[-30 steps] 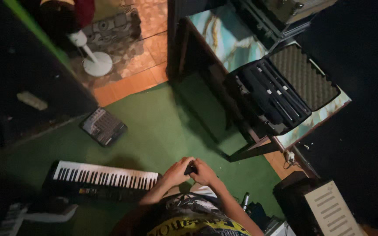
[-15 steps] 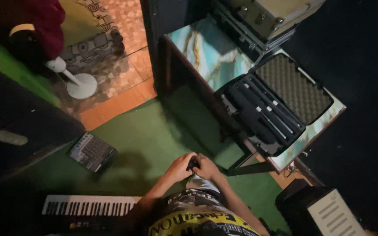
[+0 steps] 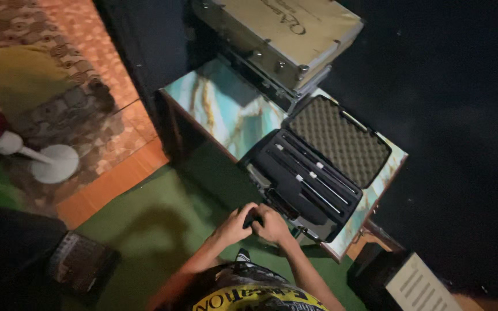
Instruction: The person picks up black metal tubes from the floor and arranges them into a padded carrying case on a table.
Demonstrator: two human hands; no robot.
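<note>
Dim room, green carpet (image 3: pixel 162 230) underfoot, with the right side lost in darkness. Both hands meet low in the view: left hand (image 3: pixel 234 226) and right hand (image 3: pixel 273 224) curl together around a small dark object (image 3: pixel 253 219), too shadowed to identify. It sits just beside the open black foam-lined case (image 3: pixel 318 173) on the marble-patterned turquoise counter (image 3: pixel 226 109). A beige hard case (image 3: pixel 280 34) is cut off at the top.

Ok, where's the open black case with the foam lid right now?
In the head view the open black case lies right of centre on the marbled tabletop, just beyond both hands, left and right, with a closed metal case behind it.
</note>
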